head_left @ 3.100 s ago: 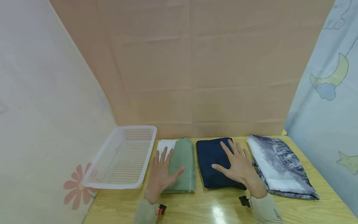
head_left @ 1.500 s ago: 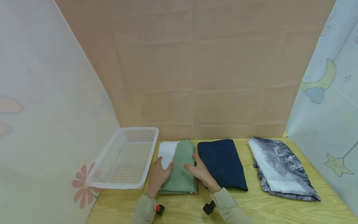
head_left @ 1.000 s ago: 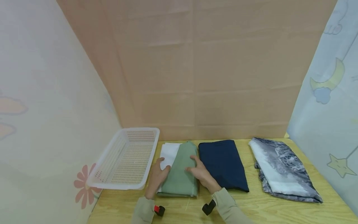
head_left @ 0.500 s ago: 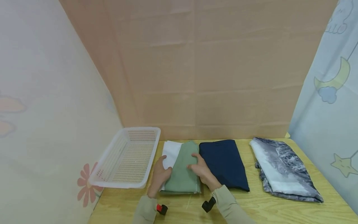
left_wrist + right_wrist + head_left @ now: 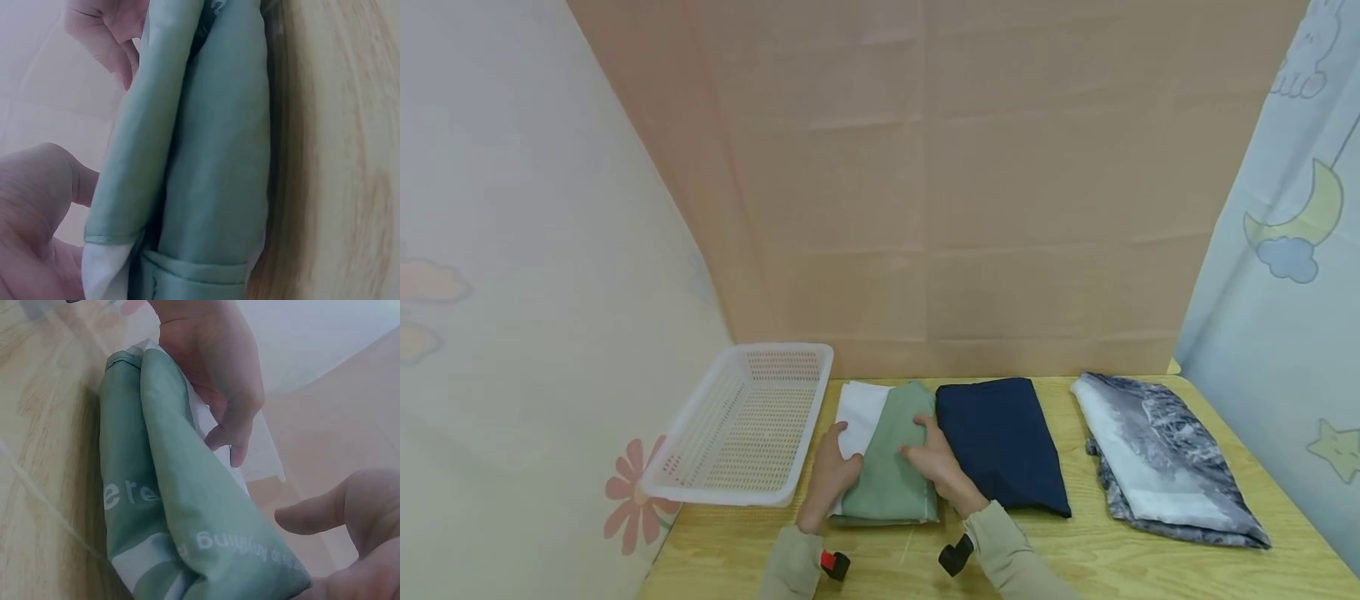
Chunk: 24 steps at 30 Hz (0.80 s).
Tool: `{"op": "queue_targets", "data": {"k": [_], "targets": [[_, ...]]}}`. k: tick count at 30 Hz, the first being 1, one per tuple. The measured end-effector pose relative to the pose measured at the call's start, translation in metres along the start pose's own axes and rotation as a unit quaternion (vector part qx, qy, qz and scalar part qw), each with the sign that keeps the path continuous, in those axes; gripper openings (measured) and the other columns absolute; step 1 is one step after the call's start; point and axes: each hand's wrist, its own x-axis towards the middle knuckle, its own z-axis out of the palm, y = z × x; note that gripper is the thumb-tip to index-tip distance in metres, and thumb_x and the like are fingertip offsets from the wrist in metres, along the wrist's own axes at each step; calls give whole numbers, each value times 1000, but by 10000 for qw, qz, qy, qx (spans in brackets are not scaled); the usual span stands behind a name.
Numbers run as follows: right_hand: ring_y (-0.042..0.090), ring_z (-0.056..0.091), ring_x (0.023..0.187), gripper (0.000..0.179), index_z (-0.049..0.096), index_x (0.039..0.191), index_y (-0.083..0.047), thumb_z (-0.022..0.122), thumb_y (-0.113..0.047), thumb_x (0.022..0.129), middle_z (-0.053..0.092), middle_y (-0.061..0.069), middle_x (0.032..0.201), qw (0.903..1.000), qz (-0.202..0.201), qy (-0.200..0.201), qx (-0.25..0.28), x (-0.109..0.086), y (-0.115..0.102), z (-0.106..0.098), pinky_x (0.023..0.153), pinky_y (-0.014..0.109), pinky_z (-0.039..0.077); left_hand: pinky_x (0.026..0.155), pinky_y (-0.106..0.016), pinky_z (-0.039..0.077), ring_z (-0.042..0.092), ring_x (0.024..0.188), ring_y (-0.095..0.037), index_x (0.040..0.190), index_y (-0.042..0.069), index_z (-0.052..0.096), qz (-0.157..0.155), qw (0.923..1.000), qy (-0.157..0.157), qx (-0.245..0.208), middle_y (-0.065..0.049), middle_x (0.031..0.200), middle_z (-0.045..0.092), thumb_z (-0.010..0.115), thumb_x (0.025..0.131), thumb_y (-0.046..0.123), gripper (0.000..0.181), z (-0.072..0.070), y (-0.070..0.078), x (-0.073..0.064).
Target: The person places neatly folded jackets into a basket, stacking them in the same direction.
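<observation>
A folded green-and-white cloth point(image 5: 889, 467) lies in front of me on the wooden table, between both hands. White lettering shows on its side in the right wrist view. My left hand point(image 5: 832, 473) holds its left edge, thumb on top near the white part. From the right side, my right hand point(image 5: 942, 467) holds the green part, thumb and forefinger over the top. The other fingers of both hands are largely hidden at the cloth's edges. In the left wrist view, the layered front edge of the cloth point(image 5: 215, 162) shows close up.
A white perforated plastic basket point(image 5: 760, 433) stands to the left. Right of the hands lies a folded navy cloth point(image 5: 1000, 442), then a folded grey-and-white patterned cloth point(image 5: 1165, 458). Brown sheeting point(image 5: 925, 208) hangs behind the wooden table point(image 5: 902, 567).
Both hands, spread over the green and navy cloths at first, have come to the two sides of the green-and-white cloth. The cloth has shifted slightly and its layers sit straighter.
</observation>
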Motion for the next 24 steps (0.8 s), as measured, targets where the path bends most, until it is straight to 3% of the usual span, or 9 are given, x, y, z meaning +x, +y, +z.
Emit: {"op": "queue_targets", "data": {"k": [8, 14, 17, 24], "targets": [[53, 39, 146, 76, 38, 162, -3, 69, 3, 93, 30, 32, 166, 9994, -143, -223, -216, -4, -13, -4, 107, 63, 44, 114, -64, 44, 53, 138, -49, 147, -6, 53, 11, 10000, -30, -35, -33, 149, 55, 65, 83, -2, 66, -7, 12, -3], [56, 38, 147, 76, 38, 162, -2, 68, 6, 93, 30, 33, 166, 9986, -375, -202, -328, -10, -30, -13, 107, 65, 44, 114, -65, 45, 51, 141, -51, 148, -5, 53, 363, 9993, -9, 104, -32, 150, 54, 64, 85, -1, 65, -11, 27, -1], [57, 37, 147, 75, 37, 163, -2, 66, 6, 94, 29, 33, 167, 9981, -478, -261, -282, -13, -37, -17, 108, 67, 44, 116, -64, 43, 48, 144, -49, 151, -4, 50, 391, 9992, -39, 22, -30, 154, 51, 62, 87, -1, 65, -14, 33, 0], [56, 37, 149, 73, 35, 165, -7, 64, 3, 98, 25, 31, 170, 9968, -655, -435, -106, -20, -56, -24, 107, 67, 45, 112, -66, 45, 48, 144, -49, 156, -3, 45, 498, 9984, -233, -161, -30, 157, 48, 62, 87, 0, 71, -34, 45, 5]]}}
